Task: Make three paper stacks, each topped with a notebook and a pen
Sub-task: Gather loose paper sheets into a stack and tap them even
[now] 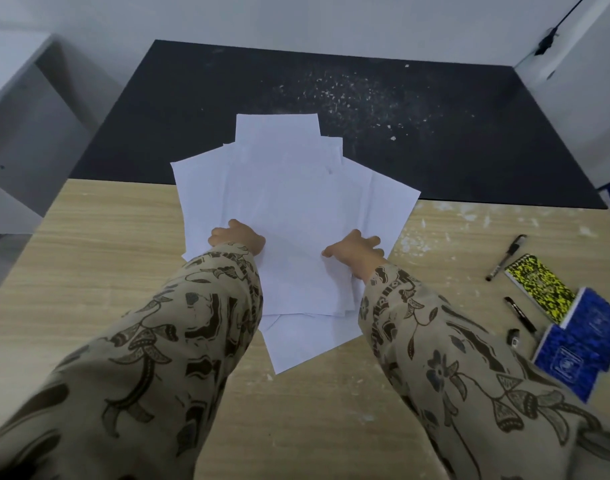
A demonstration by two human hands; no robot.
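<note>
A loose, fanned pile of white paper sheets [289,202] lies at the table's middle, across the wood and black surfaces. My left hand [236,235] sits at the left edge of the top bundle, fingers curled into the sheets. Against the bundle's right edge, my right hand [357,249] has its thumb on top and its fingers spread flat on lower sheets. At the right lie a yellow-black notebook [539,287] and two blue notebooks [596,322] [570,367], overlapping. A black pen [506,258] and a second pen [521,314] lie left of them. A third pen [513,336] shows only its end.
The wooden table [106,254] meets a black surface [192,116] behind, speckled with white crumbs [365,98]. A white unit [580,98] stands at the back right and a grey cabinet [16,116] at the left.
</note>
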